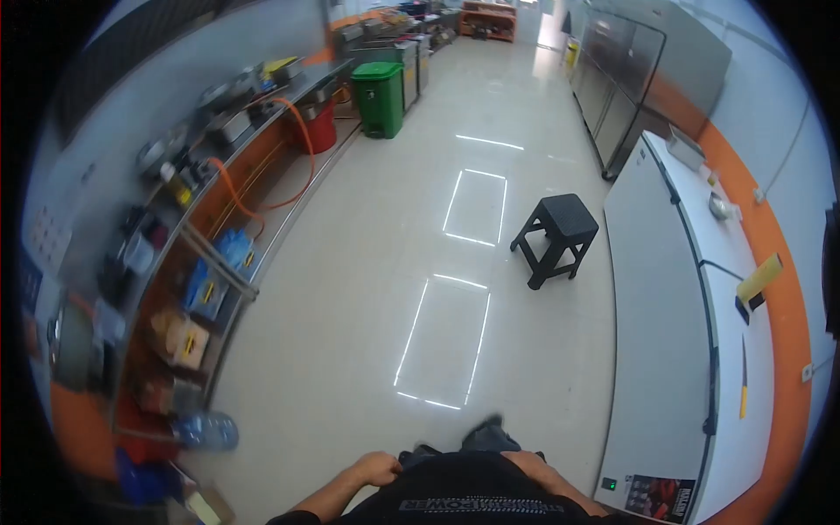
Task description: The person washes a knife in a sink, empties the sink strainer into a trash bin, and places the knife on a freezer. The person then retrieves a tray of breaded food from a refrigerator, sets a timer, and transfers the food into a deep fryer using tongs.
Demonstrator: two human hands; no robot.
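Observation:
My left hand (pixel 378 469) hangs at the left side of my black shirt (pixel 472 490), with its fingers curled in and no object visible in it. On the other side, my right hand (pixel 527 465) is close against the shirt, which covers part of it; its fingers do not show clearly. Below the shirt hem, my dark shoes (pixel 490 433) stand on the pale tiled floor (pixel 332 289). A black plastic stool (pixel 567 217) is on the floor ahead to the right, away from both hands.
Along the left wall runs a metal shelf unit with pots, bottles and bins; a water jug (pixel 208 431) lies near its foot. White chest freezers (pixel 665 289) line the right, with a knife (pixel 744 398) on top. A green bin (pixel 379 98) and a red bucket (pixel 317 129) stand farther off.

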